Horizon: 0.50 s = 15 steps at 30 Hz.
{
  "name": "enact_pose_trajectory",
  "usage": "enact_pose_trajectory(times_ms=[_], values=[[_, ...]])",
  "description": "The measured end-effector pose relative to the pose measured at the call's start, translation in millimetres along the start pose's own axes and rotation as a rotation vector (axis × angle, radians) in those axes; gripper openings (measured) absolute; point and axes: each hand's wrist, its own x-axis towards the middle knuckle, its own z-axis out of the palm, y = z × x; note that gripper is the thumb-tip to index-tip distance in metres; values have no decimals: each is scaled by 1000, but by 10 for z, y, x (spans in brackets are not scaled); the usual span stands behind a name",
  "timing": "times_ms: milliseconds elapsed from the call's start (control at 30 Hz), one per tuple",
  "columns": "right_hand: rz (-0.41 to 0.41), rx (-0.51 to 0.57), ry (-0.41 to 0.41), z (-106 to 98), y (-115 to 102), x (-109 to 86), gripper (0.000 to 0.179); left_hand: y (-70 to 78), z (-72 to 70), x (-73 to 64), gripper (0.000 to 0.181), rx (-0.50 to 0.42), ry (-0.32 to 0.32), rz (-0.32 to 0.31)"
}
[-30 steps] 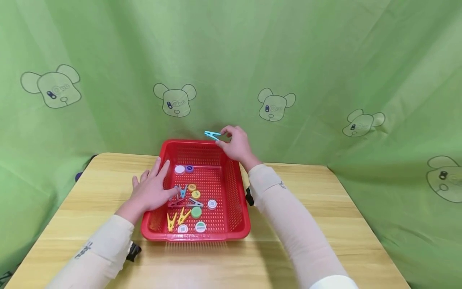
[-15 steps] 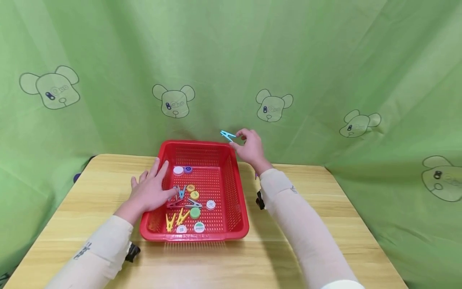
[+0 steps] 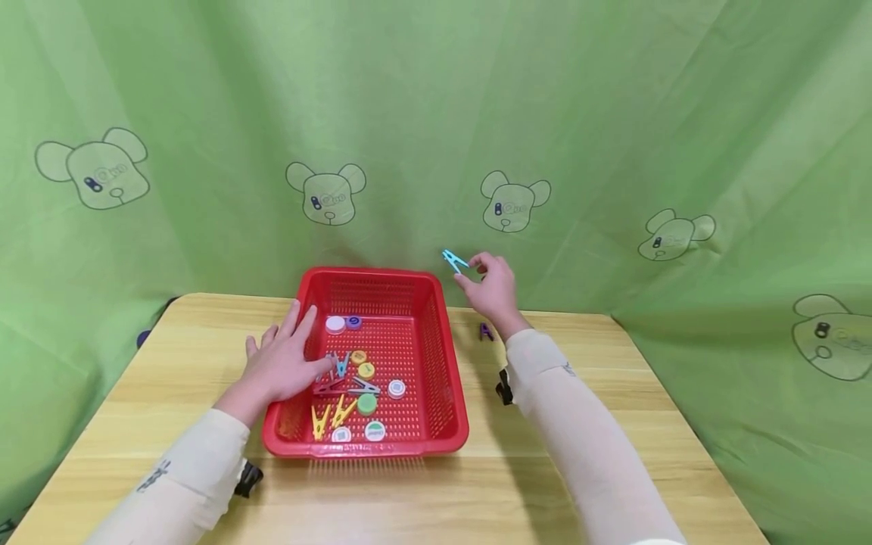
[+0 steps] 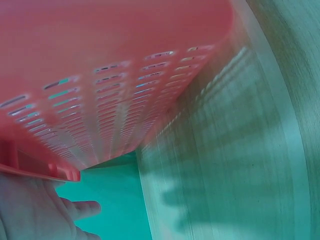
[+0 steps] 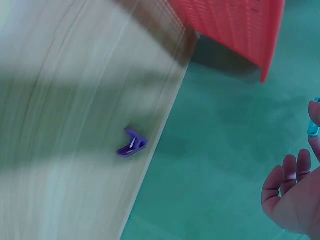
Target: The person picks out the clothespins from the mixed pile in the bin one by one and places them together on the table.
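Observation:
My right hand [image 3: 495, 290] pinches a light-blue clothespin [image 3: 453, 260] between thumb and fingers, in the air past the back right corner of a red plastic basket [image 3: 439, 363]. In the right wrist view only a bit of that clothespin [image 5: 313, 130] shows by the fingertips. My left hand [image 3: 278, 371] rests on the basket's left rim, fingers straight and spread, thumb over the inside. Inside lie yellow clothespins [image 3: 343, 411], a grey clothespin [image 3: 364, 386], other red and blue clothespins, and several bottle caps, among them a green cap [image 3: 367, 404].
A purple clothespin [image 5: 133, 144] lies on the wooden table [image 3: 613, 393] right of the basket, near the back edge. Behind the table hangs a green curtain [image 3: 422, 113] with bear heads printed on it.
My right hand has moved right with the light-blue clothespin, from above the basket's back rim to beyond its corner. The purple clothespin has come into sight. The left hand stays on the rim.

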Motion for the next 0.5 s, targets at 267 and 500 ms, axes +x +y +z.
enact_pose_trajectory(times_ms=[267, 500], values=[[65, -4, 38, -71, 214, -41, 37, 0, 7, 1, 99, 6, 5, 0], [120, -10, 68, -116, 412, -90, 37, -4, 12, 0, 100, 16, 5, 4]])
